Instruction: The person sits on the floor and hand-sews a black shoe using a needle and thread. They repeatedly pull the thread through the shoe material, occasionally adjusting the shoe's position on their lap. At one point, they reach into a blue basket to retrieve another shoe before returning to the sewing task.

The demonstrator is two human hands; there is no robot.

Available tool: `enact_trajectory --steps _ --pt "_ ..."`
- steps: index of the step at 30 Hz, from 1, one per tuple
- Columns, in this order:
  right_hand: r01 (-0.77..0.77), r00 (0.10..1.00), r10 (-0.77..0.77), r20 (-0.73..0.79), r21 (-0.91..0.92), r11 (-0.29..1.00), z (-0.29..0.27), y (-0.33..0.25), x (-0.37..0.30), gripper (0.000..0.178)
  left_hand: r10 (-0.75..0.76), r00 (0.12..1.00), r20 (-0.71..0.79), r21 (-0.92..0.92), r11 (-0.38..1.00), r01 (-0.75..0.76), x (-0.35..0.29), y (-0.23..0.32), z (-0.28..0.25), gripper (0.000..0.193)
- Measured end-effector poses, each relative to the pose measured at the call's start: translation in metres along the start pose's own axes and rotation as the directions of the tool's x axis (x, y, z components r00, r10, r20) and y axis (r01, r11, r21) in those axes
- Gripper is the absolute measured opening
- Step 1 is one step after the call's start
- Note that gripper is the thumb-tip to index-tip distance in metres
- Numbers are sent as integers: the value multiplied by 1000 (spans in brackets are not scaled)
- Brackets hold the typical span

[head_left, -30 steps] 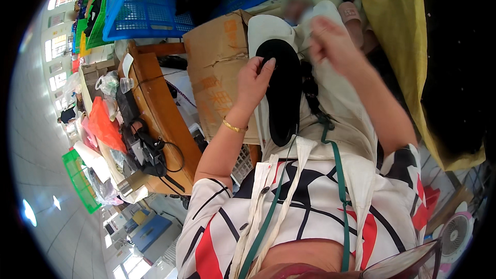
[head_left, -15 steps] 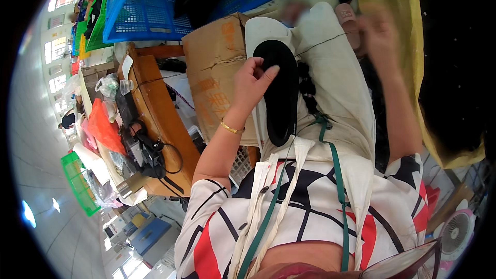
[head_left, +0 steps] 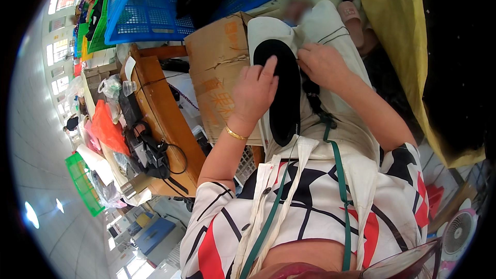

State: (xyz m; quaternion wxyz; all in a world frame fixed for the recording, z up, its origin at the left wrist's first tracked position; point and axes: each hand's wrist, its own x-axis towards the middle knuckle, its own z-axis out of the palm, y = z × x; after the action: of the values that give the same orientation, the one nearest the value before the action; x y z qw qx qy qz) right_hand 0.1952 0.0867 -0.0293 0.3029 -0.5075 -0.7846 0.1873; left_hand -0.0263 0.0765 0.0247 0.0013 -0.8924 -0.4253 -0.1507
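Observation:
A long black insole-shaped piece (head_left: 281, 98) lies lengthwise on the white apron (head_left: 338, 88) over my lap. My left hand (head_left: 253, 90) grips its left edge, the index finger stretched over the upper part and the other fingers curled. Close against its upper right edge, my right hand (head_left: 323, 64) is closed in a pinch; what the fingertips hold is too small to make out. A dark thread (head_left: 333, 35) runs in a loop across the apron above that hand. Below it, a small dark bundle (head_left: 312, 95) lies beside a green cord (head_left: 333, 160).
A cardboard box (head_left: 217, 67) stands left of my lap, beside a wooden bench (head_left: 165, 119) with a black cable. Ahead is a blue plastic crate (head_left: 147, 18) with dark items. To the right are pink slippers (head_left: 351, 20), a yellow sack (head_left: 392, 36) and a fan (head_left: 459, 232).
My right hand has come in from the far right, where the thread was drawn taut, to the edge of the black piece. My left index finger has straightened across it.

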Motion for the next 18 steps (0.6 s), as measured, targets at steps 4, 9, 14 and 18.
enact_trajectory --steps 4,9,14,18 --pt "-125 958 127 -259 27 992 -6 -8 17 15 -110 992 -60 -96 990 104 9 0 2 62" --pt "-49 892 429 -142 913 404 -2 -40 44 18 -197 979 -60 -341 925 165 7 -4 17 68" --pt "-149 847 456 272 946 -288 10 -61 49 23 -334 941 -56 -367 883 292 4 3 24 62" --pt "-225 842 394 370 903 -367 3 -62 45 22 -285 959 -16 -293 918 268 5 0 28 54"
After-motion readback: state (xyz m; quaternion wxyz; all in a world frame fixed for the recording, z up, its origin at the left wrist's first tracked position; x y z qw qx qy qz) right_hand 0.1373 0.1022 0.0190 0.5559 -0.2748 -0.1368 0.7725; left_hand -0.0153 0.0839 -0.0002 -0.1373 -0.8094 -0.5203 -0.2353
